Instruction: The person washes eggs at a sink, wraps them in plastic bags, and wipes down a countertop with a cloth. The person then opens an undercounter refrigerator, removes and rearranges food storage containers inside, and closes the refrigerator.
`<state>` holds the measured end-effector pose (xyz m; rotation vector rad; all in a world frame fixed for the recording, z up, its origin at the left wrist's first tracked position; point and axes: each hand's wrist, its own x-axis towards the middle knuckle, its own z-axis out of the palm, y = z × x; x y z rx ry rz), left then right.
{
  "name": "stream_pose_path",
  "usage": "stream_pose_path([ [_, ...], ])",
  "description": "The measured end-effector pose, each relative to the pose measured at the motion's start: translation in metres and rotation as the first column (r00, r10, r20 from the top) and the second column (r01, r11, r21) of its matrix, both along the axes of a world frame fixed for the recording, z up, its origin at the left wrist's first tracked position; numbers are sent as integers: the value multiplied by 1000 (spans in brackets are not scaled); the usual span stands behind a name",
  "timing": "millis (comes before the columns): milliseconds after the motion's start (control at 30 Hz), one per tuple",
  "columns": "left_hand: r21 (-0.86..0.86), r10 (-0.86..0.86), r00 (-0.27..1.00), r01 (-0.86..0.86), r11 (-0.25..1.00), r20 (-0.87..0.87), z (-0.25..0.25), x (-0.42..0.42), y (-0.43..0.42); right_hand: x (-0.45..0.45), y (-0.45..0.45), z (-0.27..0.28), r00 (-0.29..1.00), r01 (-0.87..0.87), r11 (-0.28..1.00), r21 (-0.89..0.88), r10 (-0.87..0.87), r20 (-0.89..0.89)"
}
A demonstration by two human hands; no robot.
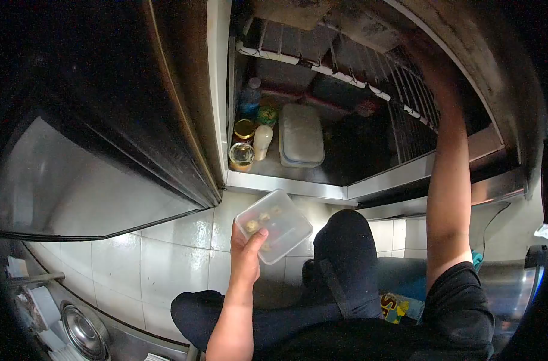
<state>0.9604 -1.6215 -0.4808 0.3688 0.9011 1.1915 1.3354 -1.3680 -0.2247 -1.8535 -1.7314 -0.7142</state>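
My left hand (245,262) grips a clear plastic container (289,231) by its near left side, thumb pressed on top. Several small pale pieces show through the plastic, too blurred to name. The container is in front of an open fridge, just outside its metal sill (286,185). My right arm stretches up into the fridge on the right. The right hand (433,69) is in dark shadow near the wire shelf (340,76), and its fingers cannot be made out.
On the fridge floor are a lidded plastic box (302,135), a white bottle (262,142), a gold-lidded jar (244,129), a glass jar (241,156) and a blue bottle (250,99). The open door (105,186) stands left. A metal bowl (84,331) sits lower left.
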Motion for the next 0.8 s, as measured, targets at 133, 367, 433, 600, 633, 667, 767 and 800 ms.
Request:
stream_pose_path([
  [133, 1, -9, 1000, 9, 1000, 27, 5, -3, -2, -17, 13, -2, 1000, 9, 1000, 8, -9, -5],
  [367, -11, -22, 1000, 22, 1000, -21, -7, -3, -4, -55, 40, -6, 999, 5, 1000, 13, -5, -34],
  [433, -11, 21, 999, -21, 1000, 33, -4, 0, -3, -58, 32, -9, 999, -18, 999, 45, 20, -37],
  [600, 51, 35, 985, -44, 998, 170, 8, -3, 1, -115, -101, -37, 825, -564, 824, -53, 561, -60],
  [633, 65, 12, 983, -24, 998, 183, 12, -4, 2, -145, -139, -44, 660, -750, 631, -197, 733, -164],
  [667, 83, -13, 981, -3, 997, 195, 14, -5, 5, -175, -176, -50, 494, -860, 398, -320, 809, -320],
  [767, 186, -154, 964, 114, 976, 215, 23, -8, 7, -191, -205, -108, 475, -866, 183, -466, 594, -649],
  [800, 224, -132, 973, 88, 971, 190, 24, -7, 6, -187, -211, -127, 453, -885, 193, -423, 557, -696],
])
